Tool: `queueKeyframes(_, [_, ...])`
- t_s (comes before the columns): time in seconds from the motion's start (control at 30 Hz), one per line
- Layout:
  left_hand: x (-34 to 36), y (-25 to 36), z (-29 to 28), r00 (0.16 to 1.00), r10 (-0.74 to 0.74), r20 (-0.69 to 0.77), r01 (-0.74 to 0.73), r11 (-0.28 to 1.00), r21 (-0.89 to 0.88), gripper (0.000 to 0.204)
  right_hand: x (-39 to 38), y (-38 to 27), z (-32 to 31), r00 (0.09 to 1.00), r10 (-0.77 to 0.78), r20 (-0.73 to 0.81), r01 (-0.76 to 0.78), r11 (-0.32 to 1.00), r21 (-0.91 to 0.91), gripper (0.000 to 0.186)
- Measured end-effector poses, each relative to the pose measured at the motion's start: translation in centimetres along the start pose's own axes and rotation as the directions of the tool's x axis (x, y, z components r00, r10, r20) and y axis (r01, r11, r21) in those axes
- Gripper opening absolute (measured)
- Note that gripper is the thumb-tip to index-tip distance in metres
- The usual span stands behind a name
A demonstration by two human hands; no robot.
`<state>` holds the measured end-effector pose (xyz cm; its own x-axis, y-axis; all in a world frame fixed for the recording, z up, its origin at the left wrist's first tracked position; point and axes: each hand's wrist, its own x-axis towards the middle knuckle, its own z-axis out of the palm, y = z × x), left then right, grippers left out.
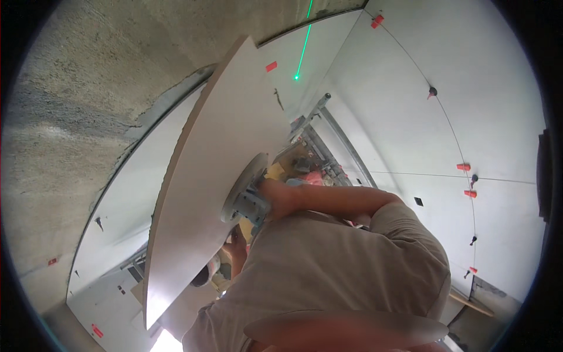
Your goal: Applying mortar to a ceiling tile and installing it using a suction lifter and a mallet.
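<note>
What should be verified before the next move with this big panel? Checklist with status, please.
1. Right hand on the suction lifter: ok, it appears to grip it, fingers partly hidden.
2. Suction lifter on the panel: ok, its round pad sits at the face; seal strength cannot tell.
3. Left hand supporting the panel: cannot tell, it is near the lower edge but partly hidden.
4. Panel clear of the bare concrete: cannot tell, they overlap in this view.
5. Green laser line visible: ok, it shows to the right of the panel's top corner.
</note>
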<state>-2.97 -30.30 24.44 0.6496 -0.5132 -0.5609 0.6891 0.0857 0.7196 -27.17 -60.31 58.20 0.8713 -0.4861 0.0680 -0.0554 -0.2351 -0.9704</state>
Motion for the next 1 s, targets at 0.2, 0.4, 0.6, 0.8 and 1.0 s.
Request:
queueKeyframes(0.2, [-1.5, 4.3, 9.8, 0.955, 0.081, 0.286, -0.229, 0.814, 0.534, 0.062, -0.9, 0.8, -1.0, 0.951, -0.120, -0.286, 0.022, 0.947, -0.322, 0.037])
queueKeyframes(0.4, [6.9, 3.8, 11.4, 0.969, -0.141, 0.204, 0.101, 0.976, 0.194, 0.044, -1.1, -3.7, -3.8, 0.891, -0.123, -0.438, 0.018, 0.972, -0.236, 0.040])
queueKeyframes(0.6, [7.6, 3.9, 18.1, 0.905, 0.081, 0.417, -0.115, 0.992, 0.057, 0.064, -2.0, -9.7, -8.5, 0.738, -0.392, -0.549, 0.200, 0.904, -0.377, 0.028])
queueKeyframes(0.8, [1.5, 10.8, 28.6, 0.792, -0.323, 0.518, 0.570, 0.694, -0.439, 0.062, -3.5, -12.4, -15.3, 0.657, -0.522, -0.544, 0.256, 0.833, -0.491, 0.035])
queueKeyframes(1.0, [-5.6, 15.9, 37.4, 0.726, -0.297, 0.620, 0.601, 0.712, -0.364, 0.094, -5.3, -15.0, -20.8, 0.589, -0.368, -0.720, 0.269, 0.929, -0.255, 0.050])
